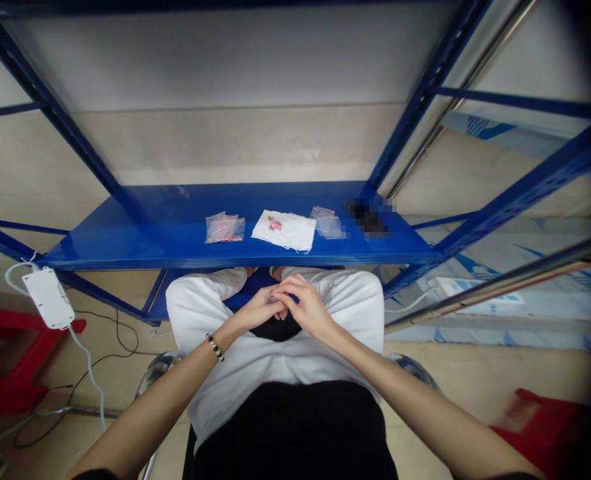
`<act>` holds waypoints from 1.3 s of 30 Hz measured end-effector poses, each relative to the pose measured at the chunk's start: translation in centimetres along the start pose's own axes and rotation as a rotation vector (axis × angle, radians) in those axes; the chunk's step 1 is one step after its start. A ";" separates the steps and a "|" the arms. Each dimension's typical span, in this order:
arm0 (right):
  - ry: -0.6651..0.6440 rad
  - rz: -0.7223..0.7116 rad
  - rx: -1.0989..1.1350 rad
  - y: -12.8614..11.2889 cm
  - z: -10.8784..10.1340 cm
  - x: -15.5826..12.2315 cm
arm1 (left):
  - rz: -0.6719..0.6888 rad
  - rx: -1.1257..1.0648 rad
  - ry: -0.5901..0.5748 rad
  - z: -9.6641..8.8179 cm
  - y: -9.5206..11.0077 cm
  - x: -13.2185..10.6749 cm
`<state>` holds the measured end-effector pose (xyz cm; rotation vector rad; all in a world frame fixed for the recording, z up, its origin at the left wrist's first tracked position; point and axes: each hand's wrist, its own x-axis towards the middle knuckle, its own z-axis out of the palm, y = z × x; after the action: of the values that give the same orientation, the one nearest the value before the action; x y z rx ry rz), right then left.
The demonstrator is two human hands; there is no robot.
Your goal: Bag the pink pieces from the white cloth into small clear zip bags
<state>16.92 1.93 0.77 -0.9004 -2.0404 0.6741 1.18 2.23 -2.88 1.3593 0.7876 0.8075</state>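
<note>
Over my lap, between the knees and below the shelf edge, my two hands are joined. My left hand (259, 309) is closed, its fingers bent against the other hand. Fingers of my right hand (307, 305) lie curled over the left fingertips. Whether anything sits between them is hidden. Beyond them on the blue shelf (170, 233) lies a white cloth (290, 235) with a small pink floral piece (275, 224) on it. Left of the cloth is a clear zip bag (224, 230) of small pink pieces. To its right lies another clear bag (328, 223).
A dark, pixelated item (368, 217) lies at the shelf's right end. Blue uprights (82, 147) frame the shelf. A white power strip (48, 298) hangs by its cable at left. Red stools (15, 360) stand on the floor at both sides.
</note>
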 end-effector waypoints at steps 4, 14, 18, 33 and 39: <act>0.033 0.037 -0.011 0.2 -0.7 0.0 | -0.067 -0.068 -0.016 0.0 0.1 -0.1; -0.001 0.079 0.085 0.6 -1.9 0.8 | -0.074 -0.488 -0.056 0.4 1.8 -0.9; 0.026 0.127 0.161 1.0 -2.2 1.0 | -0.009 -0.376 0.111 0.4 1.4 -0.6; -0.001 0.560 0.678 1.0 -1.4 0.6 | 0.114 -0.203 0.340 0.1 1.7 -0.4; -0.088 0.545 0.695 1.0 -1.5 0.8 | 0.175 -0.092 0.451 -0.5 1.8 0.0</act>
<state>18.16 3.34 1.25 -0.9962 -1.4373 1.6144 0.66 2.58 -1.13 1.1884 0.9728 1.3008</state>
